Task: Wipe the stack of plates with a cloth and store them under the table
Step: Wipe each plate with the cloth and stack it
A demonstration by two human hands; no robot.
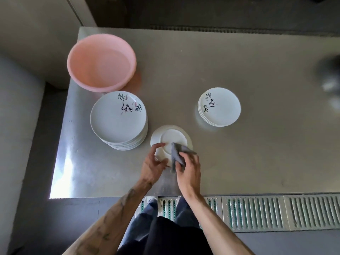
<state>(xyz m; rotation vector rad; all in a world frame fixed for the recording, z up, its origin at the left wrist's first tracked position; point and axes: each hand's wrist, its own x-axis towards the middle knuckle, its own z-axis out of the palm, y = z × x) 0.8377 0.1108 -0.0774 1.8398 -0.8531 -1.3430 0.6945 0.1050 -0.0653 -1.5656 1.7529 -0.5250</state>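
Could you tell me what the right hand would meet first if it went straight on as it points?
The right hand, gripping the grey cloth, would probably meet the upturned plate first; depth is unclear.

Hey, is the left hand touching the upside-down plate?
Touching. The head view shows the left hand gripping the rim of the upside-down plate, finger on top, while the right hand holds the cloth to it.

Blurred dark object [329, 78] cut by right edge, near rim of plate [173, 137] behind cloth [177, 155]
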